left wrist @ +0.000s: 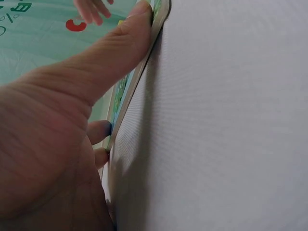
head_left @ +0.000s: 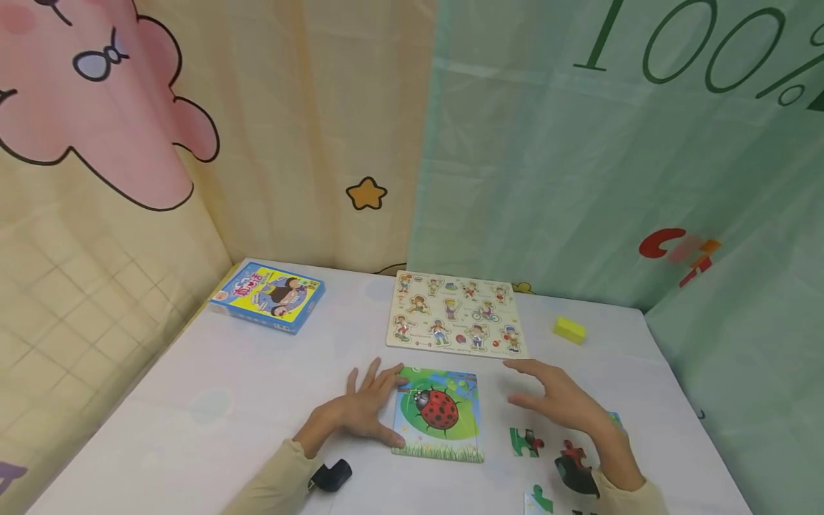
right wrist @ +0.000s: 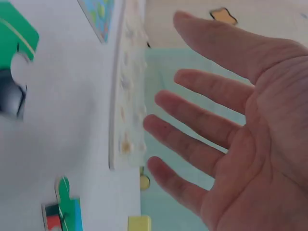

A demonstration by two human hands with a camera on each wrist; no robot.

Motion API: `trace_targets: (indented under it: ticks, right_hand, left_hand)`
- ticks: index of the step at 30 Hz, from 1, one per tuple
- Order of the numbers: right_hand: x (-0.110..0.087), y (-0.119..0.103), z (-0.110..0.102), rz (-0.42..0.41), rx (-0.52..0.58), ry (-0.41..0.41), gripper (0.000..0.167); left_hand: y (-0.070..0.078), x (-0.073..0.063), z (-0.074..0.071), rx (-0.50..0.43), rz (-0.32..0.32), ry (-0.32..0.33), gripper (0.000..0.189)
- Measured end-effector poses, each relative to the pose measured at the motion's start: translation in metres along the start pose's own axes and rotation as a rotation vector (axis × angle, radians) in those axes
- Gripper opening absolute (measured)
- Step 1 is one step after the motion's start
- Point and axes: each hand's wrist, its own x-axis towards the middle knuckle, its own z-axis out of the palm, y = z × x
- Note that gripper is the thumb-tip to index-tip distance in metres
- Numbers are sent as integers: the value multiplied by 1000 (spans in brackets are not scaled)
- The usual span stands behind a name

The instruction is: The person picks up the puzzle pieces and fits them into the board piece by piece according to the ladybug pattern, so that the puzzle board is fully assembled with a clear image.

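Observation:
A square ladybug picture board (head_left: pixel 463 422) lies flat on the white table. My left hand (head_left: pixel 365 411) rests at its left edge, the fingers spread by the upper corner and the thumb (left wrist: pixel 120 45) on the lower one. Raised over the table to the right, my right hand (head_left: pixel 569 400) holds nothing, its fingers apart. Below it lie loose jigsaw pieces: a green and red one (head_left: pixel 520 442), a larger black and red one (head_left: pixel 575 473) and a pale one with a green knob (head_left: pixel 539 499). My right wrist partly hides another piece (head_left: pixel 616 418).
Behind the ladybug board sits a wooden board with figures (head_left: pixel 455 315). A blue and yellow box (head_left: pixel 270 295) lies at the back left, a yellow block (head_left: pixel 569 330) at the back right. Printed curtains (head_left: pixel 534 179) close off the table's back and sides.

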Motion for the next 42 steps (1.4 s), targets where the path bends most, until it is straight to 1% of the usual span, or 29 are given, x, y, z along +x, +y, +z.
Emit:
trace_targets:
  ticks: [5, 12, 14, 18, 21, 26, 32, 33, 37, 42]
  right_hand:
    - [-18, 16, -15, 44, 31, -11, 59]
    - [-24, 38, -20, 138, 94, -53, 49]
    - [-24, 42, -20, 140, 108, -62, 49]
    - [-26, 50, -21, 120, 128, -72, 50]
    - [-29, 54, -22, 113, 153, -84, 47]
    - [-32, 63, -23, 138, 170, -124, 40]
    - [-32, 75, -20, 185, 194, -171, 42]
    - [-33, 76, -20, 195, 193, -174, 43]
    - [-33, 77, -21, 192, 164, -164, 44]
    - [-32, 75, -22, 172, 142, -159, 41]
  left_hand:
    - [1, 0, 0, 9, -8, -8, 100]
    - [2, 1, -2, 14, -17, -20, 100]
    - [1, 1, -3, 14, -16, -23, 100]
    - [-2, 2, -4, 16, -17, -25, 100]
    - [-4, 3, -4, 15, -13, -28, 100]
    - [-4, 2, -3, 13, -9, -34, 100]
    - [-4, 0, -2, 12, -22, -42, 102]
    - [-4, 0, -2, 9, -22, -44, 102]
    - [-3, 1, -1, 9, -15, -36, 101]
    - [-2, 1, -1, 6, -8, -22, 101]
